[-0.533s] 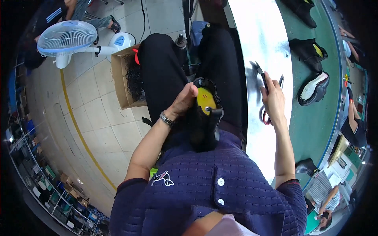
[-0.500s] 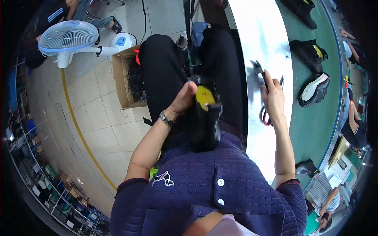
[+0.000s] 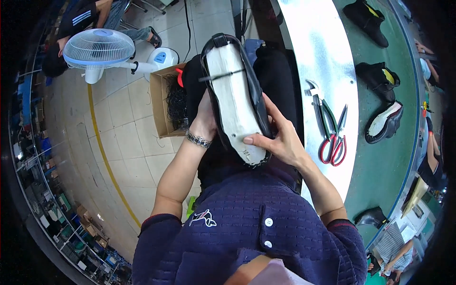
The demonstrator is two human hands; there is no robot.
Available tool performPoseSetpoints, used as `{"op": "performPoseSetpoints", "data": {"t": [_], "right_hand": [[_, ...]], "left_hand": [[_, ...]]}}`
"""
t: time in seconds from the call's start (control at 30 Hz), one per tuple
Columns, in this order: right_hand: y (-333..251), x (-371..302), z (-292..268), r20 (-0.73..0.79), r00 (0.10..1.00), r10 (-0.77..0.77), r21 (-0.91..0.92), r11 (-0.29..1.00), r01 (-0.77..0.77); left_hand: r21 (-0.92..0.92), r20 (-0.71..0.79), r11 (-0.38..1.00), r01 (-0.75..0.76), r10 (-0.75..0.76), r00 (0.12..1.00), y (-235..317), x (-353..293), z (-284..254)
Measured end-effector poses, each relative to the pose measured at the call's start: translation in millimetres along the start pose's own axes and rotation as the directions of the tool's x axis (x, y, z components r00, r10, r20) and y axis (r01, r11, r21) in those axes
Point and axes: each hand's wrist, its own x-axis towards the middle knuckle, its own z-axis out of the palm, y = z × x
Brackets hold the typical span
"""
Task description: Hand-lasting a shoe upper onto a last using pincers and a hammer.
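Above my lap a black shoe [image 3: 234, 102] is turned bottom up, its pale insole board bordered by the black upper. Across the board, near the far end, lies a thin dark strip [image 3: 228, 76]. My left hand [image 3: 205, 116] grips the shoe along its left side, its fingers mostly hidden behind it. From the right, my right hand [image 3: 280, 135] clasps the near part, thumb pressed on the pale board. On the metal bench to the right rest pincers [image 3: 319, 102] with dark green handles and scissors [image 3: 338, 137] with red loops.
Several black shoes [image 3: 378, 78] stand or lie on the green surface [image 3: 375, 175] beyond the metal bench [image 3: 327, 52]. At left are a cardboard box [image 3: 160, 107] of black strands and a white-blue fan [image 3: 99, 50]. Other people sit at both sides.
My right hand has let go of the pincers on the bench and come to the shoe. The shoe has turned from yellow inside up to its pale bottom up, and is raised.
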Motion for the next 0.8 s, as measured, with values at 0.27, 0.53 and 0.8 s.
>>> {"op": "performPoseSetpoints", "data": {"t": [0.27, 0.53, 0.8], "right_hand": [[-15.8, 26.8, 7.4, -0.171, 0.982, -0.076, -0.198, 0.979, 0.041], [-31.2, 21.6, 5.3, -0.09, 0.99, 0.109, -0.088, 0.989, -0.117], [-11.7, 27.1, 12.4, -0.166, 0.984, -0.066, -0.492, 0.87, -0.025]], "left_hand": [[0.564, -0.511, 0.82, 0.092, 0.259, 0.82, 0.3, 11.0, 49.9], [0.376, -0.232, 0.925, 0.048, 0.044, 0.972, 1.7, -2.7, 17.1], [0.22, -0.275, 0.975, 0.034, 0.029, 0.961, 14.6, -5.9, -18.2]]}}
